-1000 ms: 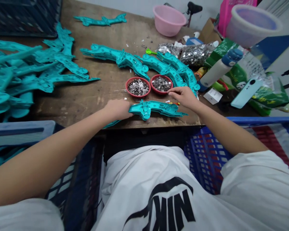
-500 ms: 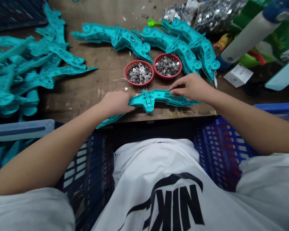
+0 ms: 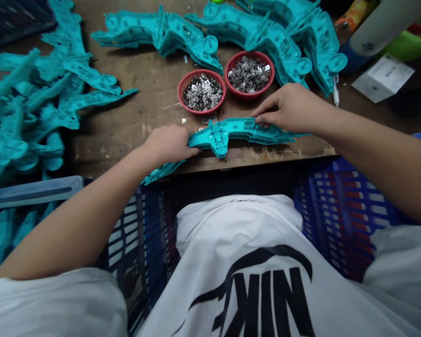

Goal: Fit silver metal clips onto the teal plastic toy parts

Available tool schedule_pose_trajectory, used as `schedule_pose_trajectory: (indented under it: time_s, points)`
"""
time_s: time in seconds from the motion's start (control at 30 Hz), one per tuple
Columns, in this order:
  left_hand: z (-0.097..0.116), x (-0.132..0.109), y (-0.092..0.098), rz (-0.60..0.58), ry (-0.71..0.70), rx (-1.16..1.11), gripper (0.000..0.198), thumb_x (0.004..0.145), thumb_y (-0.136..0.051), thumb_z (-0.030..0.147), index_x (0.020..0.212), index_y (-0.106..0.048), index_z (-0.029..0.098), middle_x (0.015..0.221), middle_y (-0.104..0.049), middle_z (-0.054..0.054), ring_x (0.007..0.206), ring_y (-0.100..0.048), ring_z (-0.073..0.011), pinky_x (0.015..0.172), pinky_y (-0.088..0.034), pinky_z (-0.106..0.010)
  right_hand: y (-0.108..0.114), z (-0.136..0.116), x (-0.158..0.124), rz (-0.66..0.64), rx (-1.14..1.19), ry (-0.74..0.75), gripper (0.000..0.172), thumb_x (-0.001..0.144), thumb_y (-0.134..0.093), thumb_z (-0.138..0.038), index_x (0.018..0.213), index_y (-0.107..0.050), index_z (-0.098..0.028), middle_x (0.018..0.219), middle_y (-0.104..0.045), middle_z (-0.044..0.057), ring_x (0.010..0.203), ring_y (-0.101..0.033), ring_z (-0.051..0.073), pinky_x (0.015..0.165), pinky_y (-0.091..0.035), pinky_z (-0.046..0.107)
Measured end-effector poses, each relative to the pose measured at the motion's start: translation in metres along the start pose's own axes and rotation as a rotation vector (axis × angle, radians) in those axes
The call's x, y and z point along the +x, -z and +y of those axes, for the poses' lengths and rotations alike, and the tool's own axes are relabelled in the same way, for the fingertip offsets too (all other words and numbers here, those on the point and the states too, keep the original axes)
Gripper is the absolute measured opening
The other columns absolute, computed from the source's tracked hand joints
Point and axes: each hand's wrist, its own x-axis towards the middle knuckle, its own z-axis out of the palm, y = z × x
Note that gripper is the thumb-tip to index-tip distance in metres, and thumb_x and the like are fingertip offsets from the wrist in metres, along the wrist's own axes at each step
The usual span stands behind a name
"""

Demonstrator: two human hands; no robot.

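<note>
A long, curved teal plastic part lies along the table's front edge, its ribbed side up. My left hand is closed round its left portion, whose end pokes out below the hand past the edge. My right hand is closed in a pinch at the right portion, fingertips against its surface. Whatever sits between those fingertips is too small or hidden to make out. Just behind the part stand two red baskets, the left basket and the right basket, both filled with small shiny metal clips.
Several similar teal parts lie along the back, and a large pile covers the left. At right are a white box, a pen and a bottle. Blue crates stand below the table edge on both sides.
The head view has shifted, so the baskets and back row appear higher and larger. Both hands stay on the same teal part, the right fingertips still pressed at its right portion.
</note>
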Motion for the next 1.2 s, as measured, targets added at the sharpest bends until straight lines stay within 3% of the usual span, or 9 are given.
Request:
schedule_pose_trajectory:
  time_s: [0.1,0.2,0.4,0.57,0.7,0.77,0.87,0.97,1.2]
  points:
    - [-0.001,0.001,-0.003,0.024,-0.004,-0.025,0.066,0.119,-0.071,0.067,0.153,-0.089,0.013,0.148,-0.091,-0.028,0.139,-0.088,-0.0541,0.112,-0.071,-0.053,0.0,0.004,0.0,0.035,0.054,0.023,0.007,0.104,-0.105,-0.041,0.11,-0.106,-0.036,0.088,-0.091,0.004,0.098,-0.094,0.041,0.104,-0.082,0.062]
    - [0.0,0.0,-0.003,0.04,0.005,-0.046,0.066,0.117,-0.074,0.065,0.157,-0.088,0.014,0.153,-0.09,-0.026,0.143,-0.086,-0.053,0.114,-0.07,-0.051,0.001,0.004,0.001,0.051,0.043,-0.028,0.01,0.104,-0.098,-0.031,0.109,-0.105,-0.036,0.086,-0.091,0.003,0.092,-0.094,0.041,0.1,-0.083,0.066]
    - [0.002,-0.002,0.002,0.036,-0.003,-0.067,0.063,0.116,-0.076,0.06,0.159,-0.089,0.017,0.156,-0.089,-0.022,0.147,-0.084,-0.0532,0.116,-0.07,-0.052,0.004,-0.008,0.001,-0.022,0.03,-0.032,0.03,0.101,-0.083,-0.011,0.104,-0.102,-0.034,0.088,-0.092,0.002,0.09,-0.096,0.036,0.114,-0.082,0.065]
    - [-0.001,0.002,-0.003,0.049,0.013,-0.086,0.066,0.113,-0.081,0.062,0.157,-0.091,0.014,0.153,-0.09,-0.025,0.147,-0.085,-0.0553,0.116,-0.07,-0.051,0.003,-0.015,0.001,0.017,-0.006,-0.067,0.018,0.099,-0.093,-0.017,0.1,-0.103,-0.033,0.081,-0.089,0.003,0.092,-0.096,0.039,0.103,-0.083,0.061]
    - [-0.002,0.005,-0.006,0.062,0.006,-0.09,0.064,0.113,-0.081,0.061,0.159,-0.091,0.019,0.152,-0.09,-0.022,0.146,-0.085,-0.0554,0.118,-0.071,-0.053,0.001,-0.016,0.002,0.048,-0.031,-0.04,0.018,0.097,-0.095,-0.019,0.094,-0.101,-0.035,0.072,-0.083,0.001,0.087,-0.092,0.036,0.115,-0.08,0.062]
    - [-0.002,0.006,-0.007,0.063,0.007,-0.079,0.06,0.113,-0.08,0.06,0.157,-0.091,0.02,0.15,-0.09,-0.02,0.145,-0.085,-0.0534,0.117,-0.071,-0.052,-0.002,-0.017,0.001,0.059,-0.115,-0.04,0.016,0.099,-0.094,-0.02,0.098,-0.101,-0.034,0.077,-0.086,0.003,0.089,-0.092,0.038,0.12,-0.077,0.064]
    - [-0.003,0.006,-0.008,0.063,0.007,-0.07,0.059,0.113,-0.08,0.06,0.156,-0.091,0.02,0.148,-0.09,-0.02,0.144,-0.086,-0.0524,0.116,-0.071,-0.051,-0.008,-0.021,-0.004,0.052,-0.278,0.037,0.021,0.106,-0.087,-0.025,0.116,-0.104,-0.031,0.109,-0.099,0.01,0.112,-0.095,0.045,0.128,-0.072,0.067]
    - [-0.005,0.007,-0.009,0.069,-0.009,-0.063,0.065,0.113,-0.08,0.063,0.156,-0.091,0.017,0.143,-0.091,-0.023,0.139,-0.087,-0.0536,0.114,-0.071,-0.052,-0.014,-0.023,-0.008,0.035,-0.359,0.12,0.031,0.111,-0.078,-0.024,0.128,-0.104,-0.03,0.131,-0.1,0.011,0.132,-0.092,0.05,0.13,-0.069,0.067]
    - [-0.005,0.005,-0.006,0.067,-0.018,-0.064,0.069,0.11,-0.076,0.066,0.153,-0.093,0.015,0.142,-0.092,-0.028,0.136,-0.089,-0.0557,0.111,-0.072,-0.053,-0.014,-0.016,-0.006,0.147,-0.126,0.034,0.019,0.098,-0.095,-0.017,0.115,-0.101,-0.026,0.116,-0.099,0.011,0.106,-0.092,0.039,0.11,-0.073,0.057]
